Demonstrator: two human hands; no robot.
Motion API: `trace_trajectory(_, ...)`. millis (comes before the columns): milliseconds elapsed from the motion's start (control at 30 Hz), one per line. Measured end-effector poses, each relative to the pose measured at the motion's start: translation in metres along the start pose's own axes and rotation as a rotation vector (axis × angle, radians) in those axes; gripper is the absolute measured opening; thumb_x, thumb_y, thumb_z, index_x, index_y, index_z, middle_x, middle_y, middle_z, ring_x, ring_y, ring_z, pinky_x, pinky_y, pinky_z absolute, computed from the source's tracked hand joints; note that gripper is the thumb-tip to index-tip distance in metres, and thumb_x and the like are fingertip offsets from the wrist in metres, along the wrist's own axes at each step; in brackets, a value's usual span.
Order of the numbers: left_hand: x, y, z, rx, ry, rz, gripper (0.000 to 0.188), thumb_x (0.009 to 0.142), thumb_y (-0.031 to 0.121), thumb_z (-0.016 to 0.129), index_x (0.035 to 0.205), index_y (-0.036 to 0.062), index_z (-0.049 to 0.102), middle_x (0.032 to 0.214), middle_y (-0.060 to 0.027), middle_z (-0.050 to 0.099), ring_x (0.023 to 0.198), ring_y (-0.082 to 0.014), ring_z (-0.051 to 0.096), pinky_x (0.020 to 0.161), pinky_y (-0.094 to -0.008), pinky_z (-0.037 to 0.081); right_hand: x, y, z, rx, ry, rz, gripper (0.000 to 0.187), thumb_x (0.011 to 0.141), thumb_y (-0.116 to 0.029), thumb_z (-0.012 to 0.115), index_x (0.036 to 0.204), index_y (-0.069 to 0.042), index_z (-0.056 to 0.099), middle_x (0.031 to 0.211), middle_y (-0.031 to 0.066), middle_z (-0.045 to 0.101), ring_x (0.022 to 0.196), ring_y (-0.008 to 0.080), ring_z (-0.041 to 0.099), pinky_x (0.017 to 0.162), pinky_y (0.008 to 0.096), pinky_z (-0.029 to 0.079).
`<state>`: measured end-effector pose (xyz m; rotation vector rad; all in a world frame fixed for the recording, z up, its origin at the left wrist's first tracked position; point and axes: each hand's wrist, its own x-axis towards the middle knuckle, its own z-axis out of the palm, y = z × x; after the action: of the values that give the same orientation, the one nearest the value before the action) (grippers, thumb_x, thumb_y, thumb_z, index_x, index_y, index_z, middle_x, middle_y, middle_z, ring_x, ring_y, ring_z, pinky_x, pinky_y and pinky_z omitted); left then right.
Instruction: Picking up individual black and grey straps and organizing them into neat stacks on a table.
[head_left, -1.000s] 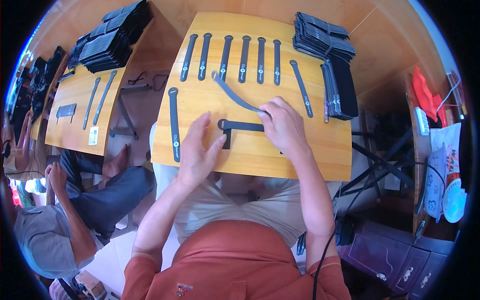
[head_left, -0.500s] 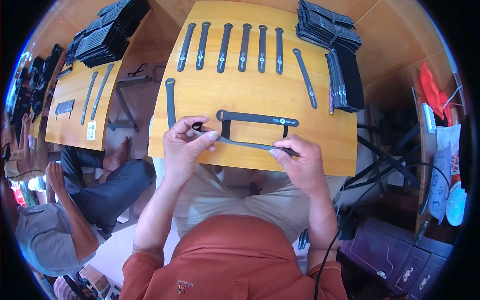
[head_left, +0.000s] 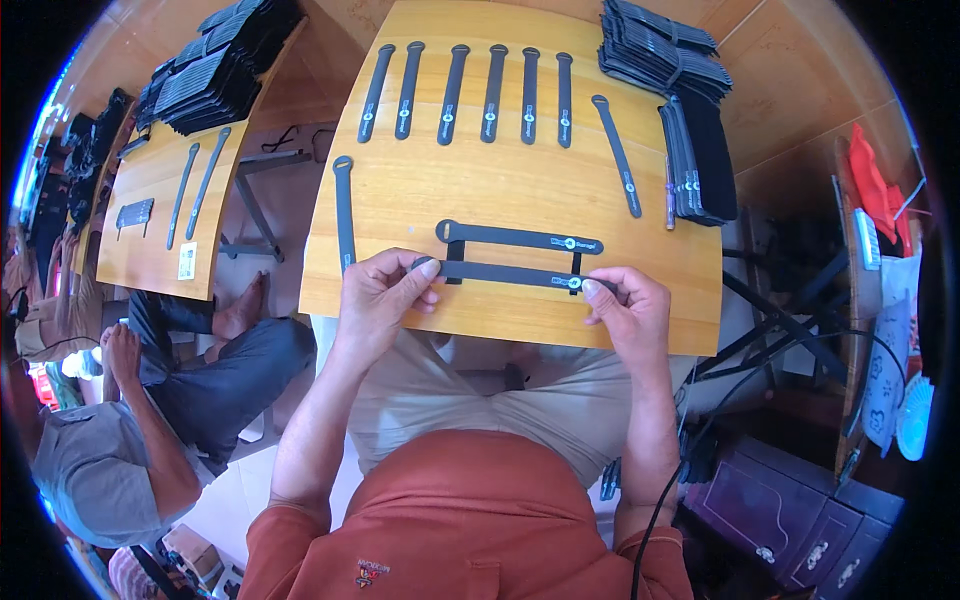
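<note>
A dark grey hook-and-loop strap (head_left: 505, 273) is stretched flat between my hands, its printed face up. My left hand (head_left: 378, 300) pinches its left end between thumb and fingers; my right hand (head_left: 635, 310) pinches the right end. Just beyond it a second strap (head_left: 515, 236) with a slotted round end lies across the table. Two short black strips (head_left: 455, 250) run crosswise from that strap to under the held one. Near my left hand another strap (head_left: 344, 205) lies lengthwise on the table.
Several straps (head_left: 493, 95) lie in a row on the wooden table (head_left: 420, 190), with one slanted strap (head_left: 616, 155) to their right. Stacked bundles (head_left: 665, 55), a strap pile (head_left: 700, 160) and a pen (head_left: 670, 195) occupy the right side. A person (head_left: 110, 450) sits by the left table.
The held strap was slack and curled at its left end; now it is straight and face up. Both hands have moved slightly right, and the strap is closer to the one on the table.
</note>
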<state>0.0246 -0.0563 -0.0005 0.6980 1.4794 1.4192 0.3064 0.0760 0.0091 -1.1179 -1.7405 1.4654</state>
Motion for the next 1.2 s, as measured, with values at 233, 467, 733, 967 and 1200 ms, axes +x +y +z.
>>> trace_trajectory(233, 0.010, 0.001, -0.001, 0.078, -0.027, -0.017, 0.019, 0.105, 0.015, 0.069, 0.108, -0.0026, 0.075, 0.084, -0.0031, 0.071, 0.075, -0.0075, 0.066, 0.067, -0.0228, 0.055, 0.009, 0.014, -0.006, 0.104, 0.069, 0.028, 0.021, 0.102, -0.012, 0.072, 0.112, 0.006, 0.074, 0.087, 0.0059, 0.072, 0.068, 0.0075, 0.065, 0.061, 0.0244, 0.057)
trace_trajectory(467, 0.020, 0.003, 0.006, 0.203, 0.059, 0.022, 0.015, 0.101, 0.010, 0.074, 0.106, -0.0038, 0.075, 0.078, -0.0014, 0.070, 0.066, -0.0061, 0.063, 0.060, -0.0213, 0.052, 0.016, 0.018, -0.009, -0.010, 0.129, -0.022, 0.019, 0.102, -0.010, 0.071, 0.113, 0.005, 0.075, 0.089, 0.0054, 0.072, 0.070, 0.0086, 0.066, 0.061, 0.0247, 0.058)
trace_trajectory(733, 0.032, -0.003, 0.008, 0.308, 0.144, 0.015, 0.014, 0.099, 0.008, 0.075, 0.106, -0.0049, 0.077, 0.079, -0.0010, 0.071, 0.065, -0.0049, 0.060, 0.060, -0.0200, 0.050, 0.021, 0.018, -0.005, -0.134, 0.210, -0.009, 0.018, 0.099, -0.007, 0.074, 0.112, 0.005, 0.076, 0.092, 0.0075, 0.075, 0.074, 0.0082, 0.067, 0.061, 0.0239, 0.056)
trace_trajectory(967, 0.038, 0.001, 0.014, 0.474, 0.184, 0.047, 0.013, 0.099, 0.007, 0.075, 0.106, -0.0046, 0.077, 0.081, -0.0014, 0.073, 0.066, -0.0045, 0.061, 0.060, -0.0201, 0.049, 0.022, 0.023, 0.002, -0.177, 0.291, 0.048, 0.015, 0.097, -0.003, 0.074, 0.109, 0.005, 0.075, 0.089, 0.0064, 0.074, 0.072, 0.0101, 0.066, 0.066, 0.0249, 0.052)
trace_trajectory(1200, 0.044, 0.004, 0.017, 0.598, 0.209, 0.037, 0.013, 0.098, 0.007, 0.076, 0.105, -0.0038, 0.078, 0.076, -0.0013, 0.072, 0.063, -0.0042, 0.059, 0.056, -0.0216, 0.046, 0.025, 0.025, 0.002, -0.232, 0.295, -0.044, 0.012, 0.096, 0.000, 0.072, 0.106, 0.007, 0.073, 0.092, 0.0096, 0.073, 0.078, 0.0118, 0.067, 0.069, 0.0259, 0.053)
